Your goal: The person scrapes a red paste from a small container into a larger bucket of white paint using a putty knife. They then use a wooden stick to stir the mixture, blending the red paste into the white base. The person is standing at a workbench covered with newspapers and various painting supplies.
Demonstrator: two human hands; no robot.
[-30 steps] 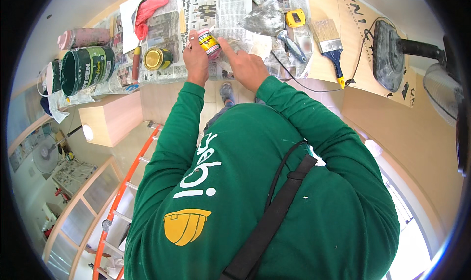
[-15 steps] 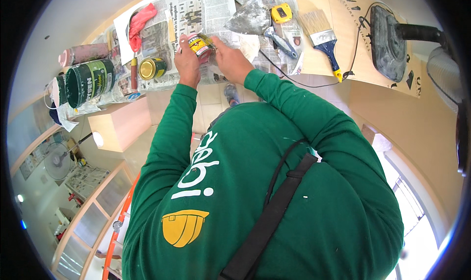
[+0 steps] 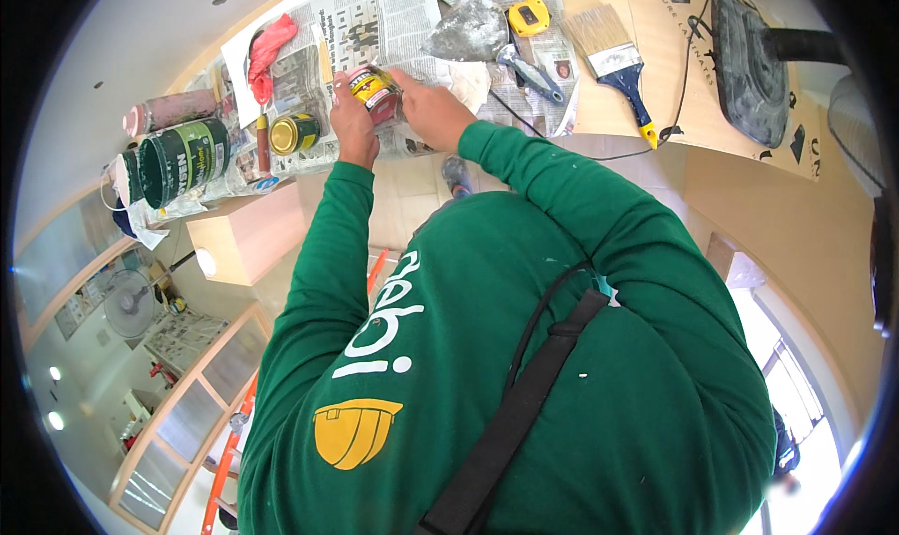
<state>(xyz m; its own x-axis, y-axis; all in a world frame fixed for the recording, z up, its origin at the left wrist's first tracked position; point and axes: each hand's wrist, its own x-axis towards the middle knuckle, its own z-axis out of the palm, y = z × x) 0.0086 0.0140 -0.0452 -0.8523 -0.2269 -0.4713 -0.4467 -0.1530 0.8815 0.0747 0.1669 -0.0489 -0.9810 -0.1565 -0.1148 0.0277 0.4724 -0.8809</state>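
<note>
My left hand (image 3: 352, 125) grips a small tin (image 3: 371, 91) with a red, yellow and pink label, thumb along its left side. My right hand (image 3: 427, 113) has its fingers curled against the tin's right side, partly hidden. A short gold-lidded can (image 3: 293, 134) and a tool with a reddish handle (image 3: 263, 149) lie to the left on spread newspaper (image 3: 384, 15). Beyond the hands sit a dusty grey scraper (image 3: 468, 29), a grey-handled tool (image 3: 530, 76) and a yellow tape measure (image 3: 529, 15). A red cloth (image 3: 269, 48) lies at the back left.
A green paint pail (image 3: 183, 165) and pink roller (image 3: 167, 113) stand left. A wide brush (image 3: 613, 71), cable (image 3: 682, 95) and dusty black appliance (image 3: 749, 71) occupy the board's right. An orange ladder (image 3: 228, 460) is at lower left, a fan (image 3: 131, 301) behind.
Both hands and the tin have shifted leftward in the view, and the tin is more tilted. My right fingers, earlier partly extended, are now curled closer against it. The whole view has shifted slightly.
</note>
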